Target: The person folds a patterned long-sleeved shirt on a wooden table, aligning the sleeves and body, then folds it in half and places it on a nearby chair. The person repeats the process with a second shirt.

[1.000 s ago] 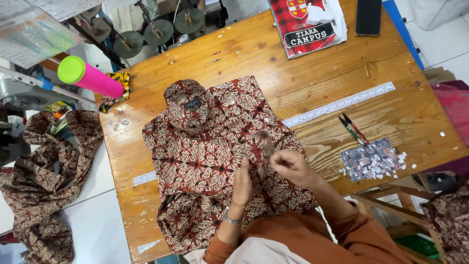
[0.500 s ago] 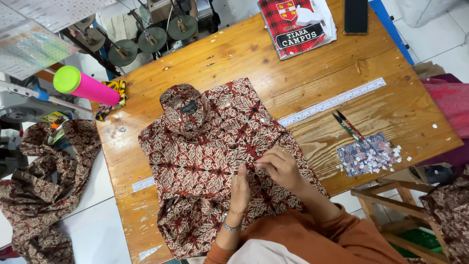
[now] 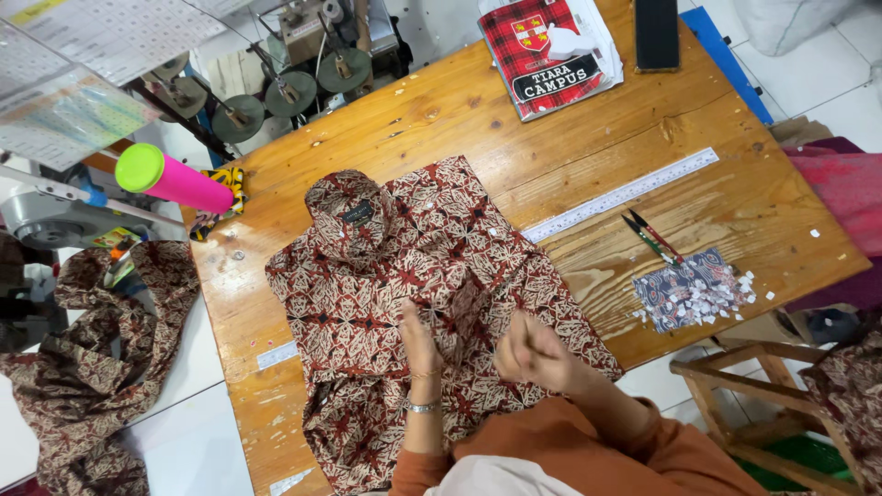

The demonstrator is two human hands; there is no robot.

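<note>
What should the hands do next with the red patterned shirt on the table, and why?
Probably bring the right hand back down to the shirt. It is closed and raised just off the cloth near the front edge, as if pulling something too thin to see, while the left hand lies flat and pins the shirt to the table. The front is not lying smooth there yet.

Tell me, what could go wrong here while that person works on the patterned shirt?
Perhaps three things. The left hand lies flat on the shirt while the right hand is closed just above it; if it holds something sharp, which I cannot tell, the left fingers are near. The shirt's hem hangs over the table edge, so it might slide. The small white pieces on a cloth scrap near the edge could scatter if bumped.
</note>
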